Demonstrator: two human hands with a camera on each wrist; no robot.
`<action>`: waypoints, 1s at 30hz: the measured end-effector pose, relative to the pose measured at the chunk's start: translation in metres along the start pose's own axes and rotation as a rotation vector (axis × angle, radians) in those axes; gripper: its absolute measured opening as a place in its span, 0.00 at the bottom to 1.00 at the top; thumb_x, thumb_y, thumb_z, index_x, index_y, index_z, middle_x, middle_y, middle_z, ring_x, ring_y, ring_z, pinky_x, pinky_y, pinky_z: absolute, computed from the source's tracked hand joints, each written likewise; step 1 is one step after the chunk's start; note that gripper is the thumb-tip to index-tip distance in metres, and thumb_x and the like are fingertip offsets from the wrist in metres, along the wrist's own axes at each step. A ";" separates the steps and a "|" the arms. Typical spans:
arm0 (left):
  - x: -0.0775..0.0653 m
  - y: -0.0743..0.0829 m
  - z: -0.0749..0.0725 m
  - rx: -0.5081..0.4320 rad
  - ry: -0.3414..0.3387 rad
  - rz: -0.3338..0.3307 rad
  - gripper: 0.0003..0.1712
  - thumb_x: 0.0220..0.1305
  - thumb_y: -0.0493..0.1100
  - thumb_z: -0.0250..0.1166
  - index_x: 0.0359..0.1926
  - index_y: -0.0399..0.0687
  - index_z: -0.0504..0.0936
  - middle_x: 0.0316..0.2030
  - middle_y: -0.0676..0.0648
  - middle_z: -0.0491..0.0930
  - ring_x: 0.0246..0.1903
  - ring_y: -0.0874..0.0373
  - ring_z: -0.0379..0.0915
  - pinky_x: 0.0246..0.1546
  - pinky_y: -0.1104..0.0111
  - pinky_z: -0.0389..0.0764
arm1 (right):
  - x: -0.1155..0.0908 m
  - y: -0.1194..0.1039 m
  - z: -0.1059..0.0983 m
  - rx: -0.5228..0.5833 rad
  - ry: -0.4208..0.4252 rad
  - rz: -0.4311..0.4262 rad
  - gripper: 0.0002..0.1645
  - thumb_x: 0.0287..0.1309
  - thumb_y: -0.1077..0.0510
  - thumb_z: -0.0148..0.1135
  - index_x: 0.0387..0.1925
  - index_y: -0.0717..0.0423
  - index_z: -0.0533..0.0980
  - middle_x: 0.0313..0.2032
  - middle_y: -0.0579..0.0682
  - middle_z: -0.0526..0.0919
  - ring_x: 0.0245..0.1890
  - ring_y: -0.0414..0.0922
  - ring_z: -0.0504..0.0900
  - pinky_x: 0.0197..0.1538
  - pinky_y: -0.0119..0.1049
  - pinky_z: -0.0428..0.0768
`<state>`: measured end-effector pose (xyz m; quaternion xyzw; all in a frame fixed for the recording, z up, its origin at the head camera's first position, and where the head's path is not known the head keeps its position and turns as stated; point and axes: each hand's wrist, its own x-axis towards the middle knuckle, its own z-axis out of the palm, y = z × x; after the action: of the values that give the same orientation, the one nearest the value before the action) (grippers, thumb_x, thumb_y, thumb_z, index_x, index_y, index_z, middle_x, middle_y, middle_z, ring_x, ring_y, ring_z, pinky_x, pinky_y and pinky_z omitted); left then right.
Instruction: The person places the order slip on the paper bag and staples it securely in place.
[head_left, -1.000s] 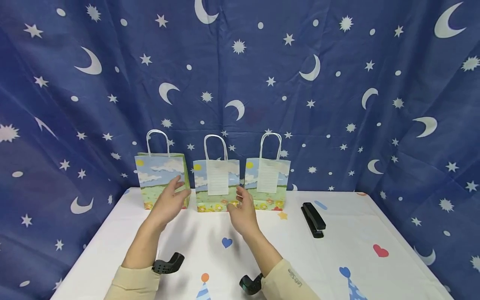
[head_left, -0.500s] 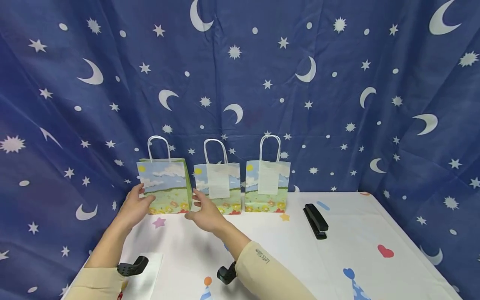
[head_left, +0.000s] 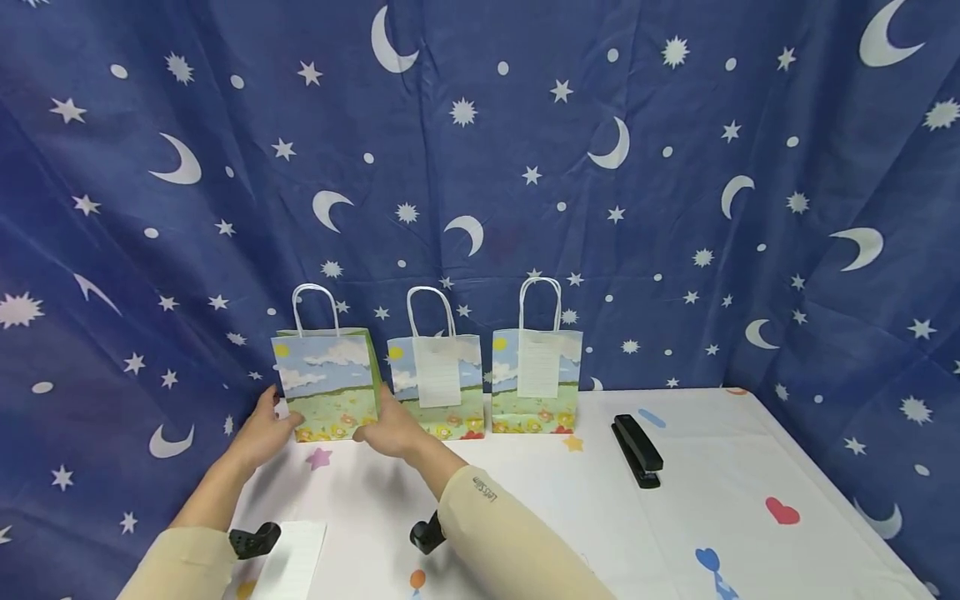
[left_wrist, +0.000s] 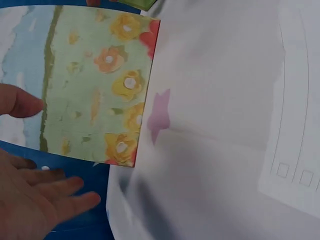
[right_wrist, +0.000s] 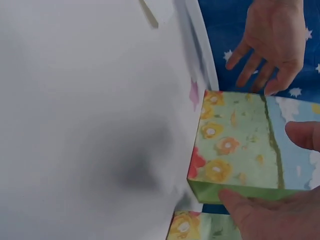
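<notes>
- The deep-blue fabric backdrop printed with white moons and stars (head_left: pixel 480 179) is hanging behind the white cloth-covered table (head_left: pixel 540 492); the left-hand upright paper gift bag, printed with sky, meadow and flowers (head_left: pixel 330 383), is standing near the table's far edge; a backward push could be tipping it into the fabric, since it is probably light.
- The middle meadow-print paper bag with a lined white slip on its front (head_left: pixel 405 398) is standing just beside it; the right hand's fingers are reaching into the narrow space between the two, so an outward swing of that hand could be knocking the neighbour askew.
- The bare right hand (head_left: pixel 393 429) is keeping a wide, loose shape; its fingers are lying along the bag's green side, its thumb in front of the printed face; a hard inward squeeze could be creasing that thin wall.
- The bare left hand (head_left: pixel 261 433) is spreading its fingers wide at the bag's left edge, its thumb before the face; whether it is touching is unclear; uneven pressure could be twisting the bag.
</notes>
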<state>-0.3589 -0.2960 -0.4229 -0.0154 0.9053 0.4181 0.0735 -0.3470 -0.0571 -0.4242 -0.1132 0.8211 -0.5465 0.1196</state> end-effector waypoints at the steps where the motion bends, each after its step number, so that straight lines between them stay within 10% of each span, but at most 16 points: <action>1: 0.001 0.000 0.001 -0.015 -0.014 0.006 0.52 0.77 0.44 0.51 0.77 0.29 0.20 0.77 0.18 0.35 0.76 0.20 0.38 0.74 0.35 0.54 | 0.001 0.001 0.000 0.006 0.001 0.007 0.60 0.56 0.60 0.70 0.83 0.44 0.48 0.79 0.51 0.61 0.78 0.54 0.62 0.76 0.59 0.64; 9: -0.002 -0.003 0.007 -0.021 -0.048 0.035 0.50 0.79 0.44 0.50 0.77 0.25 0.24 0.75 0.16 0.41 0.74 0.21 0.46 0.72 0.37 0.62 | 0.000 0.006 -0.004 0.018 -0.038 0.109 0.57 0.55 0.57 0.71 0.82 0.42 0.53 0.78 0.51 0.64 0.77 0.55 0.65 0.75 0.59 0.65; 16: -0.033 -0.004 -0.004 0.135 0.010 0.113 0.47 0.80 0.46 0.50 0.77 0.21 0.32 0.71 0.14 0.51 0.70 0.21 0.56 0.63 0.37 0.73 | -0.010 -0.001 -0.009 0.027 -0.127 0.051 0.56 0.60 0.56 0.69 0.83 0.43 0.50 0.80 0.47 0.60 0.77 0.51 0.66 0.76 0.53 0.67; 30: -0.101 0.022 0.003 0.264 0.329 0.285 0.27 0.81 0.48 0.56 0.65 0.29 0.70 0.50 0.28 0.85 0.46 0.31 0.85 0.38 0.47 0.86 | -0.069 -0.018 -0.059 0.002 -0.237 -0.083 0.50 0.65 0.53 0.69 0.81 0.40 0.54 0.77 0.47 0.65 0.75 0.49 0.70 0.67 0.47 0.78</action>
<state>-0.2608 -0.2830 -0.3931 0.0541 0.9449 0.2941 -0.1332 -0.2998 0.0092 -0.3806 -0.2107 0.7952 -0.5347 0.1932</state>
